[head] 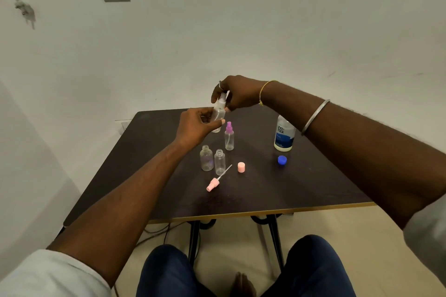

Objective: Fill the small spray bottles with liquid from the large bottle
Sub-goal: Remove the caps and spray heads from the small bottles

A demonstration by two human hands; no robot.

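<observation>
While the left hand [195, 128] curls its fingers round the held spray bottle [218, 114] above the counter [313, 176] and the right hand [239, 94] pinches its top, I would keep it upright and twist only the collar. Small bottles are four: this one, the purple-topped bottle [229, 137], the squat open bottle [206, 158] and the slim open bottle [219, 161]. One each: large bottle [284, 135], pink pump [213, 184], pink cap [241, 167], blue cap [282, 160].

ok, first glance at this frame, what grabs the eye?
Both hands meet over the far side of the dark table: the left hand holds a small clear plastic spray bottle, the right hand pinches its top. Nearer, two open clear bottles stand beside a loose pink spray head; the large white blue-labelled bottle stands at right, a blue cap before it.
</observation>
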